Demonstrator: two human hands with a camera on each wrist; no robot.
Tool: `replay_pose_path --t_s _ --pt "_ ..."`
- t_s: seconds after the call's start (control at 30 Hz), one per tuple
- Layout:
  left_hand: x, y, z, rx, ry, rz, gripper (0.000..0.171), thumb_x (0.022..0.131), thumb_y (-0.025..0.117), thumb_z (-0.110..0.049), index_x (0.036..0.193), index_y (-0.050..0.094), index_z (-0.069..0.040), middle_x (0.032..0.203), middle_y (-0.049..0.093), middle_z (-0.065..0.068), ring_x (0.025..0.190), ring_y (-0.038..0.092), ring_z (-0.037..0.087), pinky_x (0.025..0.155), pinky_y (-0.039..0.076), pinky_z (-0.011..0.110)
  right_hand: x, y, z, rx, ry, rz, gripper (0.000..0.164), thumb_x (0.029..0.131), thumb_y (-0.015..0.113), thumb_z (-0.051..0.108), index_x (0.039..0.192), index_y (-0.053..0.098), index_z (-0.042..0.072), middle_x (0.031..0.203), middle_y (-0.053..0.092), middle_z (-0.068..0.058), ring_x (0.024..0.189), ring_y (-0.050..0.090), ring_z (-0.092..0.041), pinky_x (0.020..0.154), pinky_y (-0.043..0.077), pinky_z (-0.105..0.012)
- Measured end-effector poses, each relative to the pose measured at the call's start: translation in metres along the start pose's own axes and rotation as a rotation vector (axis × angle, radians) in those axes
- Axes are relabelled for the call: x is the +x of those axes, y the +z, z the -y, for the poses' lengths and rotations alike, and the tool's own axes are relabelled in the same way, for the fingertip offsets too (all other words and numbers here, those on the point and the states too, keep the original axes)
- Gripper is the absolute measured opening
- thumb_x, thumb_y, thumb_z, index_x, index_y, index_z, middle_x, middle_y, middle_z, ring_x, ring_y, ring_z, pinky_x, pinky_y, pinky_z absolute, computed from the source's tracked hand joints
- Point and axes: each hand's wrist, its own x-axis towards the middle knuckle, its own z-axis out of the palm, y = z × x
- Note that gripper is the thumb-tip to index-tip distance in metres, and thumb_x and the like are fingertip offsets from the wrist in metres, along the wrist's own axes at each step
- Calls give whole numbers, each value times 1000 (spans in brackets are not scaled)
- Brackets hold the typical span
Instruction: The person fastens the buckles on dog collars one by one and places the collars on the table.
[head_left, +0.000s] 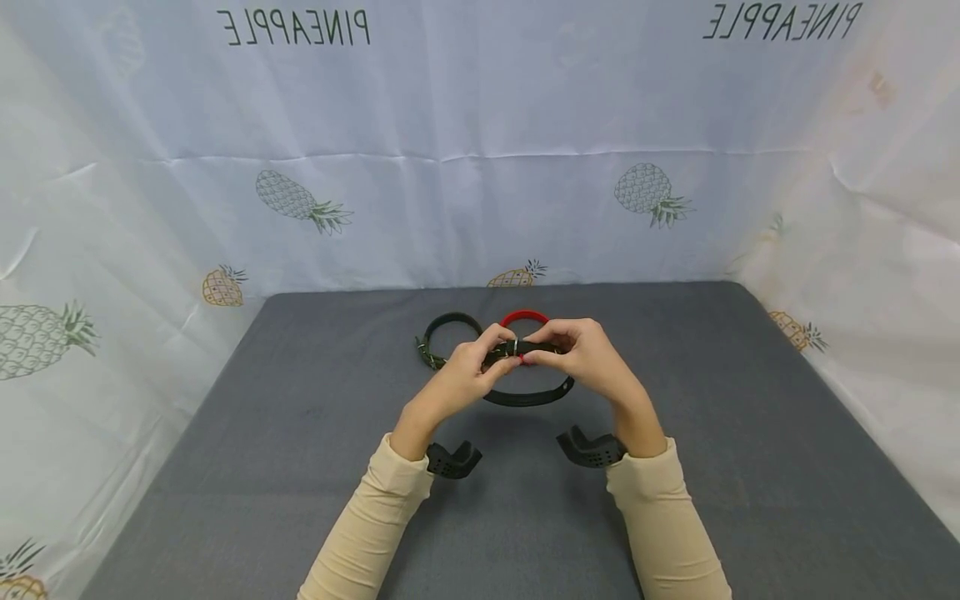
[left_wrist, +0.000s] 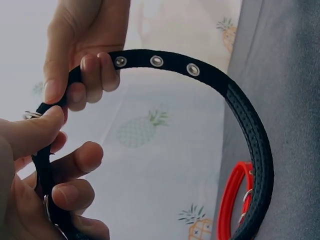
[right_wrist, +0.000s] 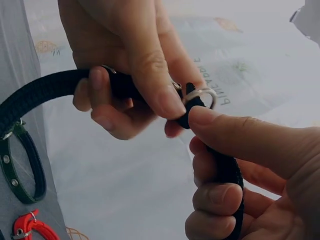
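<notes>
A black collar (head_left: 527,400) is held up in a loop between both hands, with padded stitching along its middle and metal eyelets (left_wrist: 156,61) toward one end. My left hand (head_left: 467,371) grips the end with the metal buckle (left_wrist: 46,206). The other end is pinched by my right hand (head_left: 588,357), its fingers wrapped round the strap. Thumbs and fingertips of both hands meet at a silver ring (right_wrist: 212,95) on the strap. Fingers partly hide the strap where the two ends come together.
A dark green collar (head_left: 453,317) lies on the grey table (head_left: 315,467) behind my left hand. Beside it a red collar (head_left: 525,315) lies partly hidden behind the hands. A white pineapple-print curtain (head_left: 465,100) hangs at the back and sides.
</notes>
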Motion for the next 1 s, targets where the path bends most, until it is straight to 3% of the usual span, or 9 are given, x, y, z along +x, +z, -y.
replay_pose_path --t_s 0.27,0.53,0.73,0.9,1.0 --pt "0 -1 3 -30 10 2 19 99 54 -17 115 48 -9 89 64 14 72 56 22 66 44 22 2 5 0 37 -5 12 17 84 72 5 99 69 -3 91 71 -21 70 63 2 67 54 -19" --pt "0 -1 2 -40 2 14 18 100 53 -16 115 48 -7 90 65 15 73 57 12 67 47 22 3 9 1 60 -28 19 28 84 71 3 110 61 -5 87 69 -22 68 61 2 65 51 -20" --pt "-1 -2 2 -39 -13 18 20 100 50 -13 117 46 -3 95 68 15 82 64 19 75 50 22 5 16 2 38 -54 18 29 85 71 6 112 62 1 81 65 -16 62 53 -10 59 41 -20" --pt "-1 -3 3 -94 -16 50 24 101 49 -12 120 41 0 110 67 19 98 66 28 86 53 31 5 14 2 44 -38 0 24 87 70 7 109 62 2 82 64 -16 63 50 -7 59 42 -21" --pt "-1 -4 3 -137 -47 73 30 101 49 -16 125 39 -1 121 62 18 116 62 31 97 52 40 4 11 1 65 -16 -14 21 88 69 7 108 62 2 86 64 -17 66 54 -6 61 45 -22"
